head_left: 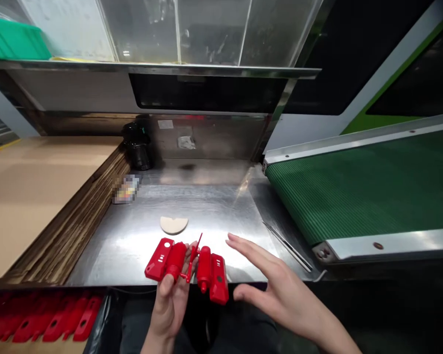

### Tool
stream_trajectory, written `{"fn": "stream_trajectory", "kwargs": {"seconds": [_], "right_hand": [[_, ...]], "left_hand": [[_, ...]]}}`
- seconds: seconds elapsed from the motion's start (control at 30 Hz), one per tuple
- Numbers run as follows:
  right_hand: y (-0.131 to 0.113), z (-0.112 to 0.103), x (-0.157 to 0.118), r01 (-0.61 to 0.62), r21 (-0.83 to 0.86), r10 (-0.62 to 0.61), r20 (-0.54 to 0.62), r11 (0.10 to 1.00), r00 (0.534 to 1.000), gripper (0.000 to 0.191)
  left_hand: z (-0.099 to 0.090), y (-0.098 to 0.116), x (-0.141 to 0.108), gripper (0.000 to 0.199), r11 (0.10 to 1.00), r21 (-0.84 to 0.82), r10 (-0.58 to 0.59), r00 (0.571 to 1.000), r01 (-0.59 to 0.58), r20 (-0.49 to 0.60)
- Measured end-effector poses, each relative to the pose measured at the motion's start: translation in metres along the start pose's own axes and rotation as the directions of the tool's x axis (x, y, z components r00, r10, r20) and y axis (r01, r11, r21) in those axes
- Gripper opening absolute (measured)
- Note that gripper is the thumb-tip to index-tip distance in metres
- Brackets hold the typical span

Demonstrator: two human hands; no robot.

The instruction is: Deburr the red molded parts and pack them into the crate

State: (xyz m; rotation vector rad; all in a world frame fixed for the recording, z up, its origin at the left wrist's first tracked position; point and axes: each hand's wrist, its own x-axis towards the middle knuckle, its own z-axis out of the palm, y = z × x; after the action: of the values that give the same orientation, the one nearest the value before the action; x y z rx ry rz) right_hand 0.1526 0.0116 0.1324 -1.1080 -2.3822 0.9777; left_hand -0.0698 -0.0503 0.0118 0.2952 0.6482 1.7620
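Observation:
A red plastic part (pixel 175 260), with a flat plate beside a rounded barrel, is held in my left hand (pixel 172 300), the thumb over its lower end. Joined to it by a thin red strip (pixel 192 260) is a second, similar red piece (pixel 212 275) on the right, over the table's front edge. My right hand (pixel 276 282) is just to the right of that piece, fingers and thumb spread apart, holding nothing. Some of my left fingers are hidden behind the red part.
Stacked cardboard sheets (pixel 47 191) fill the left. Red parts (pixel 40 319) lie in a box below. On the metal table (pixel 214 196) are a tan half-disc (pixel 174 225), tweezers (pixel 288 246) and a black object (pixel 138 147). A green conveyor (pixel 369 187) stands right.

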Motion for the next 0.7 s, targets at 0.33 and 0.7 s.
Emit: {"fn": "stream_trajectory", "kwargs": {"seconds": [0.33, 0.7], "right_hand": [[0.010, 0.055, -0.017, -0.339, 0.314, 0.311, 0.138, 0.887, 0.940, 0.129], [0.017, 0.113, -0.040, -0.327, 0.942, -0.148, 0.314, -0.072, 0.938, 0.096]], "left_hand": [[-0.021, 0.006, 0.002, 0.065, 0.982, 0.181, -0.096, 0.954, 0.045, 0.284], [-0.066, 0.031, 0.009, 0.100, 0.976, 0.179, -0.209, 0.729, 0.120, 0.652]]}}
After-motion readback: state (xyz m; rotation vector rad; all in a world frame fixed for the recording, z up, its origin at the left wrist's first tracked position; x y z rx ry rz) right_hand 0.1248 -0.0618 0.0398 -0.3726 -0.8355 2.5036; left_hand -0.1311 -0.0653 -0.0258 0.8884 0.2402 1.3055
